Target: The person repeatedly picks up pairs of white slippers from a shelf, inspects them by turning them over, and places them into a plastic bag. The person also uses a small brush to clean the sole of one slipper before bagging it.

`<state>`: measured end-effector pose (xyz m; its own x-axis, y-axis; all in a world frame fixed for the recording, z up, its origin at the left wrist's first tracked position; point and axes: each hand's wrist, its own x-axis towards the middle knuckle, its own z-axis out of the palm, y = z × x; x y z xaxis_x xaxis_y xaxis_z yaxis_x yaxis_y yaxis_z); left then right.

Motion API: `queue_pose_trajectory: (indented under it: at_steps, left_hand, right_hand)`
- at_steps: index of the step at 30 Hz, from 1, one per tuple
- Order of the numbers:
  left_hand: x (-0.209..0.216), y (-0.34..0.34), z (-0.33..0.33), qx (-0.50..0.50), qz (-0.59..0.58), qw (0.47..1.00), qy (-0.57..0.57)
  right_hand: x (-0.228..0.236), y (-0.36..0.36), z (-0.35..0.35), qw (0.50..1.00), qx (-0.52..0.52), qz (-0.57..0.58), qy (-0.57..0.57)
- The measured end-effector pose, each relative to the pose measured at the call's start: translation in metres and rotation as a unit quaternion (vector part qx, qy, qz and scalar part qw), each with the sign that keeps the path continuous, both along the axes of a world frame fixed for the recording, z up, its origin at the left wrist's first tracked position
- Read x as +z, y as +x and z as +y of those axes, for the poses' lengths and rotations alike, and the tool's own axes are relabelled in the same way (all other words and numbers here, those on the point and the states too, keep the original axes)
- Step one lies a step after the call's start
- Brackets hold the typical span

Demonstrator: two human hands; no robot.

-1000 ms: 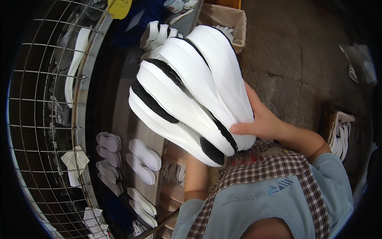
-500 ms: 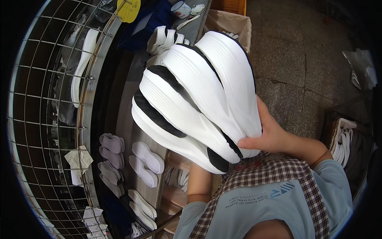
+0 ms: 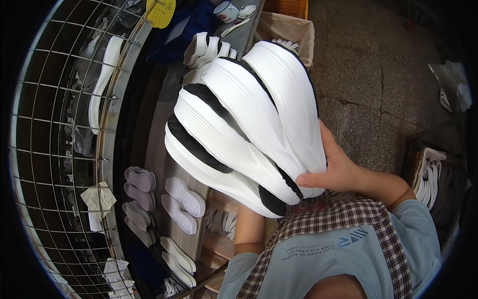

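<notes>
Several white shoe soles (image 3: pixel 251 104) with black parts are held up as a fanned bundle before my chest. Their wide ends spread toward the far left, and the narrower ends gather near my right hand (image 3: pixel 334 167). That hand is closed on the gathered ends, its thumb lying across the near side and its fingers going behind. My left forearm (image 3: pixel 250 226) rises under the bundle; the left hand itself is hidden by the soles, so its grip does not show.
Pairs of pale soles (image 3: pixel 185 197) lie on the bench to the left, beside a wire mesh (image 3: pixel 37 119). More white soles (image 3: pixel 199 50) stand beyond the bundle, near a mug (image 3: pixel 226 12). A lined box (image 3: pixel 301 30) sits far off; a bin of soles (image 3: pixel 429 174) is at right.
The bundle's far end has dipped slightly toward me. My right hand keeps its hold in nearly the same place.
</notes>
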<state>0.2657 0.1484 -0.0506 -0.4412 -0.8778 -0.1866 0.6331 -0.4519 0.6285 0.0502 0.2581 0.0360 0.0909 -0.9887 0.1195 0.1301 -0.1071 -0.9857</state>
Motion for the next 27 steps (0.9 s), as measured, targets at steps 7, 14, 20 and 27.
queue_pose_trajectory:
  at_steps: [7,14,20,27]
  left_hand:
    - [-0.001,-0.001,0.009,0.001,0.052,0.999,-0.005]
    - [0.007,0.005,0.014,-0.008,0.172,0.985,-0.017]
    - [0.027,0.023,0.022,-0.002,0.259,0.966,-0.019]
    - [0.040,0.049,0.021,0.037,0.290,0.956,-0.031]
  right_hand:
    - [-0.013,-0.012,-0.026,0.984,0.037,-0.176,0.016]
    - [-0.034,-0.010,-0.042,0.918,0.156,-0.359,0.059]
    - [-0.063,0.002,-0.060,0.821,0.245,-0.491,0.156]
    - [-0.095,0.019,-0.075,0.739,0.230,-0.614,0.156]
